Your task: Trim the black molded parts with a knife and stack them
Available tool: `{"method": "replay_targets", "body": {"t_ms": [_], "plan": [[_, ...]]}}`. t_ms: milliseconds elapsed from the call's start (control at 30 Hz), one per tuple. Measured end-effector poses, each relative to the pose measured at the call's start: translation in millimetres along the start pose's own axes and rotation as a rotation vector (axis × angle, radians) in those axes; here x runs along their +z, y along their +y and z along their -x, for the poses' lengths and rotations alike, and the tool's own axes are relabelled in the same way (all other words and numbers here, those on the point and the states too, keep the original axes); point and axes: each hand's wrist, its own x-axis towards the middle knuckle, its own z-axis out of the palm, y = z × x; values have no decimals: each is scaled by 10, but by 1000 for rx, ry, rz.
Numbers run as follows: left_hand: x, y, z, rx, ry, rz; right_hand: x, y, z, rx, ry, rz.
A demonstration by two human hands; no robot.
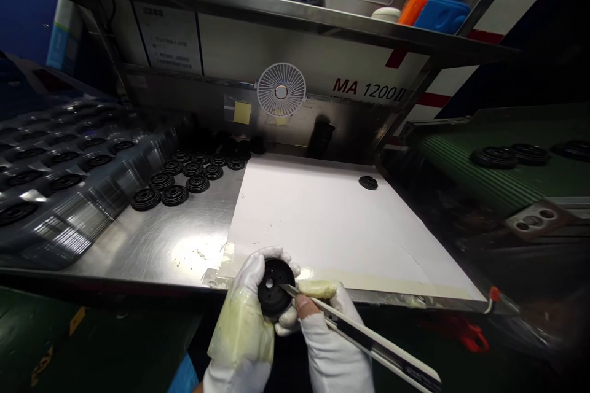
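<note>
Your white-gloved left hand (242,319) has its fingers closed round a round black moulded disc (275,288) — your white-gloved right hand (329,344) has its fingers pinched on a long slim black-and-white utility knife (373,338), tip at the disc.

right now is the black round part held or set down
Held: the black round part sits cupped in the gloved left hand, off the steel bench.

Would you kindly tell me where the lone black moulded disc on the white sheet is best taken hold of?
Pinch its outer rim from above: the black moulded disc lies flat and alone on the white sheet, so its round edge is free all round.
</note>
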Motion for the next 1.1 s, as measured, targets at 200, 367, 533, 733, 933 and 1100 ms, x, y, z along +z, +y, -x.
{"method": "replay_targets", "body": {"t_ms": [200, 367, 533, 733, 933, 1100], "plan": [[-47, -40, -34, 6, -18, -8, 0, -2, -10, 10, -3, 13], [-58, -41, -52, -10, 32, -24, 10, 0, -5, 30, -9, -10], [-25, -15, -33, -23, -11, -23, 25, 10, 15, 25, 39, -74], [-36, -19, -26, -28, 0, -15, 32, 2, 27, 11, 64, -24], [-37, -15, -30, -32, 9, 1, 10, -16, 6, -13, 66, 27], [-4, -57, -73, -29, 15, -12, -5, 49, 26, 55, -37, -26]]}}
